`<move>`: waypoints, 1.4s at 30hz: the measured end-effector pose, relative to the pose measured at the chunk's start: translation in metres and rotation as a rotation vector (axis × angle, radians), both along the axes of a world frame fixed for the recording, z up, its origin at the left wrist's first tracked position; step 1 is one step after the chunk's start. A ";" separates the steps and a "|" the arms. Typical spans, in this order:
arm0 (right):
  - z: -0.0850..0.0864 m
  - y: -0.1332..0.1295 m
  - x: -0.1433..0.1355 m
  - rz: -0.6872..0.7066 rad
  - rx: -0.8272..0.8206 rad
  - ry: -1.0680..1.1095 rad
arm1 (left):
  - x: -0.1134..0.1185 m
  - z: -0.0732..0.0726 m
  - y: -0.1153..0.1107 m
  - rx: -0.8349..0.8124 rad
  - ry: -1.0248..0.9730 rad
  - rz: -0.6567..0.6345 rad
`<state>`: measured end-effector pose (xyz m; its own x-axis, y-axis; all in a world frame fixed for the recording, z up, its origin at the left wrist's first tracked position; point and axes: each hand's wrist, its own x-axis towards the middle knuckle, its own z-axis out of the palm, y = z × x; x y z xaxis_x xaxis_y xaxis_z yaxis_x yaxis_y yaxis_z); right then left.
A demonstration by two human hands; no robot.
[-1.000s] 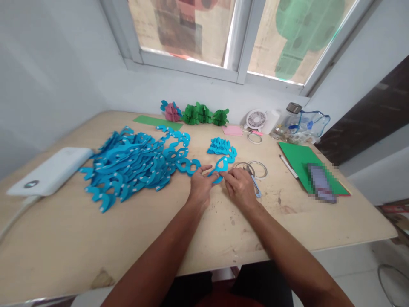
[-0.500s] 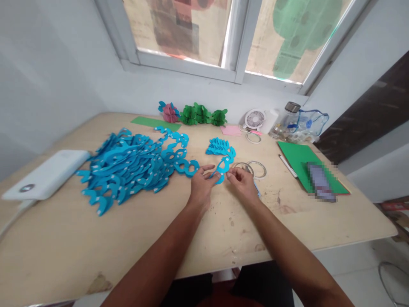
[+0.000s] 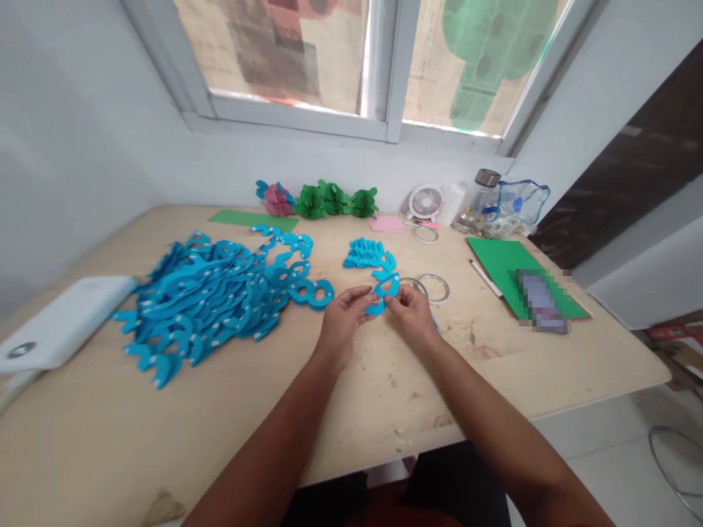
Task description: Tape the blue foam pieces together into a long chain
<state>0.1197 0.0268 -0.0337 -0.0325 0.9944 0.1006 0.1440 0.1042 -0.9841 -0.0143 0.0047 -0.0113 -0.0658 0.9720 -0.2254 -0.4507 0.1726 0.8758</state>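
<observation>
Between my hands is a curved blue paper piece (image 3: pixel 376 309) with small white squares, part of a short folded blue paper chain (image 3: pixel 365 252) that lies just beyond. My left hand (image 3: pixel 346 316) pinches the piece at its left edge. On the other side, my right hand (image 3: pixel 413 310) grips its right edge with thumb and fingers, partly covering it. Left of my hands lies a large heap of blue paper chain (image 3: pixel 214 300), dotted with white squares. One looped end (image 3: pixel 313 293) of the heap stretches close to my left hand.
Tape rolls (image 3: pixel 433 288) lie just beyond my right hand. A white power bank (image 3: pixel 69 318) is at the left. Green sheets (image 3: pixel 502 267) with a phone (image 3: pixel 541 300) and a pen (image 3: pixel 485 278) lie right. Paper ornaments (image 3: pixel 332 199), a small fan (image 3: pixel 425 203) and a bottle (image 3: pixel 483 194) line the wall.
The view has shifted slightly. My right thumb now presses on the blue paper piece, where before the fingers were at its edge. My left fingers have closed more around its left side.
</observation>
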 end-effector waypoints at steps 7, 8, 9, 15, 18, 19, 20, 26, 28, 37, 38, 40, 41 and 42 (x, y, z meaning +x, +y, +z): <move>0.000 0.002 0.006 0.067 -0.078 0.070 | -0.005 0.000 0.000 -0.052 -0.025 -0.125; 0.000 0.002 0.006 0.067 -0.075 0.062 | -0.004 -0.001 0.000 -0.035 0.020 -0.143; 0.000 0.001 0.006 0.065 -0.072 0.052 | -0.003 -0.003 -0.001 -0.024 0.062 -0.157; 0.004 -0.003 0.004 0.130 -0.093 0.055 | -0.001 -0.010 0.001 0.012 0.170 -0.147; 0.007 -0.004 0.004 0.134 -0.097 0.098 | -0.002 -0.010 0.001 0.020 0.169 -0.148; 0.008 -0.004 0.005 0.124 -0.095 0.121 | -0.002 -0.010 0.001 0.020 0.171 -0.140; 0.009 -0.004 0.005 0.110 -0.089 0.139 | -0.002 -0.009 0.001 0.021 0.178 -0.128; 0.014 -0.004 0.007 0.057 0.023 0.042 | 0.000 -0.008 0.000 0.052 0.232 -0.125; 0.014 -0.003 0.008 0.055 0.049 0.025 | 0.000 -0.007 -0.001 0.061 0.233 -0.160; 0.017 -0.004 0.008 0.040 0.060 0.068 | 0.001 -0.002 -0.004 0.127 0.365 -0.228; 0.018 -0.003 0.009 0.026 0.065 0.071 | 0.001 -0.003 -0.004 0.137 0.377 -0.241; 0.017 -0.001 0.011 0.004 0.073 0.064 | 0.001 -0.005 -0.004 0.159 0.393 -0.261; 0.016 -0.001 0.013 -0.002 0.075 0.054 | 0.001 -0.006 -0.004 0.169 0.397 -0.271; 0.015 0.000 0.014 -0.012 0.079 0.042 | 0.001 -0.006 -0.004 0.178 0.399 -0.280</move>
